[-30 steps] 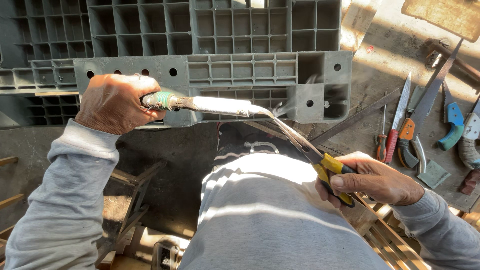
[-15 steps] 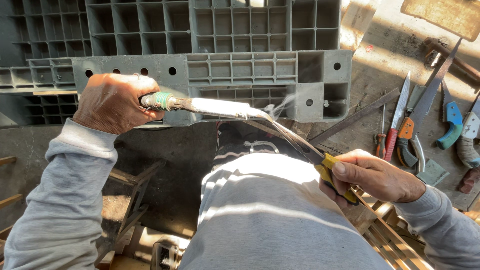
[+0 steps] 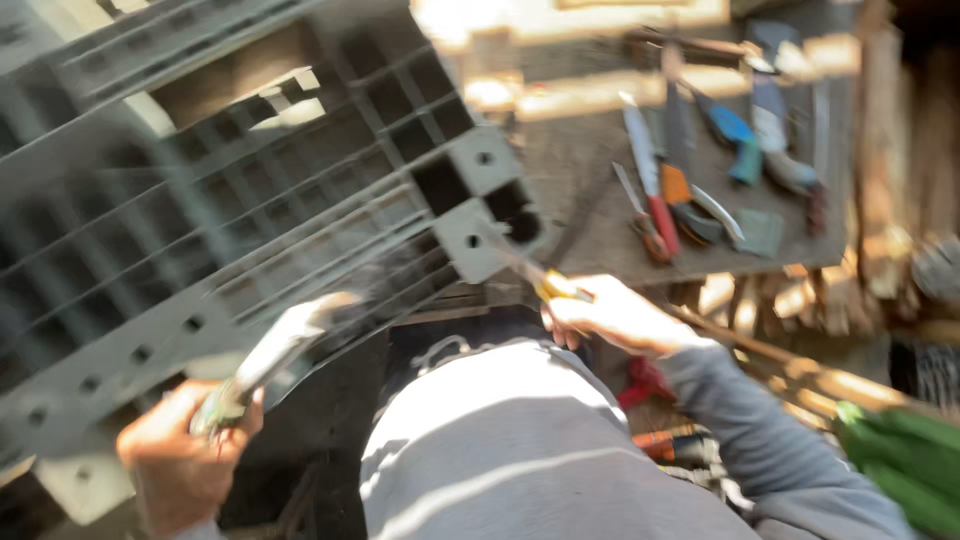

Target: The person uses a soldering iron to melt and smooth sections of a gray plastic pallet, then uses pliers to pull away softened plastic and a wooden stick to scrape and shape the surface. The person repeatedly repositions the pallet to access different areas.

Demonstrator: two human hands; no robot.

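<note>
The picture is motion-blurred and tilted. My left hand (image 3: 185, 460), low at the left, grips the greenish handle of a bright metal tool (image 3: 270, 355) that points up toward a grey plastic pallet (image 3: 250, 200). My right hand (image 3: 615, 318) holds a yellow-handled tool (image 3: 560, 288) at mid-frame. Its thin blade reaches up-left to the pallet's corner block (image 3: 480, 215). Whether the two tools are joined by a strip cannot be made out. My grey-clad body (image 3: 500, 450) fills the bottom middle.
Behind my right hand, a dark board (image 3: 590, 190) carries hand tools: red- and orange-handled pliers (image 3: 660, 215) and a blue-handled tool (image 3: 735, 135). Wooden slats (image 3: 800, 370) run on the right. A green object (image 3: 900, 465) lies at bottom right, a red item (image 3: 645, 380) beside my sleeve.
The view has swung and tilted, so the pallet now slants across the left. My left hand has dropped to the lower left; my right hand with the yellow handle sits higher, near the pallet's corner.
</note>
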